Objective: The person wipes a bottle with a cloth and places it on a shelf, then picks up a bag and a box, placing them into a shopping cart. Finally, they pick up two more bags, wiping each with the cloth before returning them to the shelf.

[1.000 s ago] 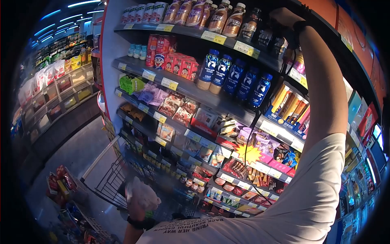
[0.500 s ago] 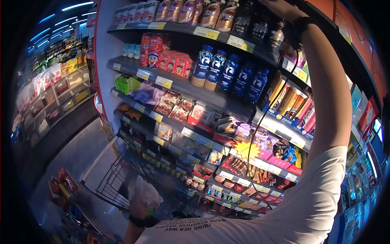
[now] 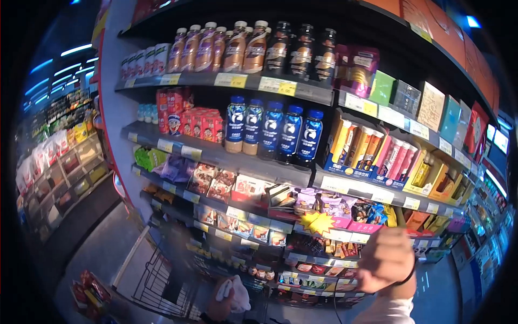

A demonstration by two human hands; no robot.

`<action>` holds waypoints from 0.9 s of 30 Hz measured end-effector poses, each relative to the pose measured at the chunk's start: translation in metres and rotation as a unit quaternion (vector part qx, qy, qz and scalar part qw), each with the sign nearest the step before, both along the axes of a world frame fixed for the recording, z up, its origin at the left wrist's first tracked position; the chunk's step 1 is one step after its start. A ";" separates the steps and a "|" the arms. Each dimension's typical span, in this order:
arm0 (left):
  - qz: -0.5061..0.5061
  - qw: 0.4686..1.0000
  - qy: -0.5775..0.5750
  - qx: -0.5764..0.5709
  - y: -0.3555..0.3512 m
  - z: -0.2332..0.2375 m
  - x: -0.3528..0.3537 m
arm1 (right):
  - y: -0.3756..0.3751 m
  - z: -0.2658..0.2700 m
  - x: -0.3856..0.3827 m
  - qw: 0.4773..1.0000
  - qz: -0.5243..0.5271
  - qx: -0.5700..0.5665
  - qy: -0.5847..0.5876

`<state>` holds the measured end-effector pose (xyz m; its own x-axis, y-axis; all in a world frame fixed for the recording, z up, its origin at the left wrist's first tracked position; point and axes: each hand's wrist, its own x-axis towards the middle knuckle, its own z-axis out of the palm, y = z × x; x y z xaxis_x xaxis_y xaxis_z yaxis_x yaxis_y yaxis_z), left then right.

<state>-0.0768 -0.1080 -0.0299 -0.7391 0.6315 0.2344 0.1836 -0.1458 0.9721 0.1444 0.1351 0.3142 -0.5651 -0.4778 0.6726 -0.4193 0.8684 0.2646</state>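
Observation:
My right hand [image 3: 387, 260] is raised in front of the lower shelves at the right, with a dark band on its wrist. Its fingers look curled but are smeared by motion, and nothing shows in them. Low in the middle, my left hand [image 3: 220, 302] is closed around a crumpled white thing [image 3: 237, 294] that looks like thin plastic. Snack packs in a pink box [image 3: 368, 218] are just behind my right hand. Beside my left hand stands a wire shopping cart [image 3: 162, 281].
The shelf unit [image 3: 216, 148] carries blue-capped coffee bottles [image 3: 273, 129], brown drink bottles [image 3: 234, 48], red cartons [image 3: 202, 124] and boxed drink sticks [image 3: 356, 143]. Red packages [image 3: 89, 291] sit low at the left. Sloped bins [image 3: 70, 167] line the far side of the aisle.
My right hand has come down from the top bottle shelf to the lower right. The view has tilted up and shifted. My left hand still holds the white thing.

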 end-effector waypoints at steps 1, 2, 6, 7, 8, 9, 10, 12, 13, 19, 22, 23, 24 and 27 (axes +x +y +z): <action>-0.028 0.999 -0.011 0.013 0.003 -0.013 -0.002 | 0.007 -0.033 0.008 0.997 -0.016 -0.075 -0.006; -0.055 0.998 -0.024 0.025 0.006 -0.033 -0.002 | 0.017 -0.069 0.016 0.988 -0.029 -0.151 -0.014; -0.076 0.989 0.088 -0.090 0.022 -0.017 0.005 | 0.074 -0.210 0.046 0.891 -0.199 -0.407 0.018; -0.088 0.994 0.031 -0.060 0.033 -0.015 0.010 | 0.082 -0.234 0.056 0.861 -0.229 -0.455 -0.001; -0.095 0.995 -0.028 -0.028 0.045 -0.014 0.019 | 0.087 -0.249 0.064 0.853 -0.246 -0.460 -0.016; -0.091 0.994 -0.044 -0.039 0.057 0.001 0.028 | 0.090 -0.261 0.072 0.841 -0.247 -0.480 -0.030; -0.097 0.992 -0.070 -0.050 0.070 0.003 0.035 | 0.092 -0.271 0.079 0.828 -0.247 -0.501 -0.044; -0.064 0.994 -0.090 -0.009 0.100 0.008 0.061 | 0.099 -0.279 0.093 0.811 -0.228 -0.534 -0.081; -0.053 0.996 -0.075 -0.004 0.116 0.001 0.074 | 0.105 -0.285 0.101 0.799 -0.220 -0.551 -0.098; -0.086 0.994 -0.056 -0.041 0.169 -0.015 0.163 | 0.162 -0.332 0.145 0.802 -0.157 -0.535 -0.212; -0.047 0.995 -0.059 -0.064 0.177 -0.016 0.185 | 0.173 -0.329 0.145 0.804 -0.094 -0.537 -0.237; -0.041 0.994 -0.068 -0.077 0.177 -0.004 0.190 | 0.180 -0.339 0.143 0.810 -0.044 -0.531 -0.246; -0.028 0.995 -0.066 -0.071 0.173 -0.013 0.192 | 0.178 -0.338 0.139 0.811 -0.040 -0.526 -0.252; -0.005 0.993 -0.075 -0.091 0.159 -0.007 0.197 | 0.175 -0.343 0.122 0.784 -0.046 -0.512 -0.348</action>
<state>0.1204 0.0505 -0.0368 -0.7511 0.6602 0.0036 0.0352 0.0345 0.9988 0.2667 0.3103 -0.0288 -0.9658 0.1756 0.1908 -0.0762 0.5112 -0.8561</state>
